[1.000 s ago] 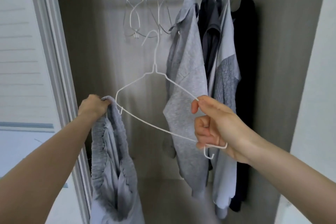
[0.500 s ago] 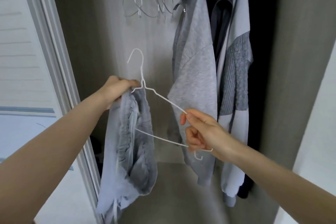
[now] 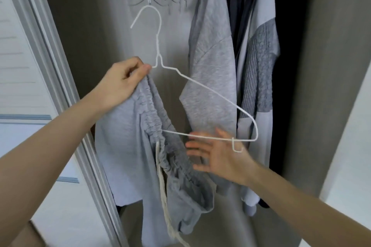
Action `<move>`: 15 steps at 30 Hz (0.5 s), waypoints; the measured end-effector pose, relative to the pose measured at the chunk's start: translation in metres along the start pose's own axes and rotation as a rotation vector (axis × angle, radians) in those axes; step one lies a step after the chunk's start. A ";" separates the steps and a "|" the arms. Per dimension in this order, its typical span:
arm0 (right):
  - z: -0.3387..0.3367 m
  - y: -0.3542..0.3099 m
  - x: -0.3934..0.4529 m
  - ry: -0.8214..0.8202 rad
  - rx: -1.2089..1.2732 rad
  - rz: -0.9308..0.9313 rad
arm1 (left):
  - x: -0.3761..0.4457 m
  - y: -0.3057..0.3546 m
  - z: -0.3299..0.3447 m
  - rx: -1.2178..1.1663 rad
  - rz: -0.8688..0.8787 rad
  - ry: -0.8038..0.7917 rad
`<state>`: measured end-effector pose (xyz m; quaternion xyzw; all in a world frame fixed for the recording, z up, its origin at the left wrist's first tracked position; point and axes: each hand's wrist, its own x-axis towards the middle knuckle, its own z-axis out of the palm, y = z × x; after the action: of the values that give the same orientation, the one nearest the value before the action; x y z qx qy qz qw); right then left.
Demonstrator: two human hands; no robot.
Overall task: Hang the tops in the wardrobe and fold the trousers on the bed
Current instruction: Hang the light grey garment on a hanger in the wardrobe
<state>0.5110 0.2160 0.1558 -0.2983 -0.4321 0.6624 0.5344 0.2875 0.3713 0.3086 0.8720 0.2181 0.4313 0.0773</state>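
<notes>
Your left hand point(image 3: 122, 82) pinches grey garment point(image 3: 140, 146) and white wire hanger point(image 3: 200, 86) together, steadying both; your right hand point(image 3: 218, 156) spreads empty, fingers point(image 3: 192, 144) apart, beneath the bar.

— What's that grey garment point(image 3: 128, 146) you hold made of?
— Soft matt jersey cloth, your waistband ruched, with a woven cord point(image 3: 166, 210). Your hanger point(image 3: 210, 90) is thin white-coated wire, smooth; the wardrobe wall point(image 3: 90, 26) looks matt wood-grain.
</notes>
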 end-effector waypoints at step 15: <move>-0.035 0.031 -0.014 0.074 -2.159 0.411 | -0.029 -0.027 -0.021 -0.002 -0.127 0.082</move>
<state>0.5304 0.2092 0.1118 -0.6947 -0.7100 0.0025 -0.1156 0.2468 0.3814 0.2915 0.8379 0.2756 0.4613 0.0961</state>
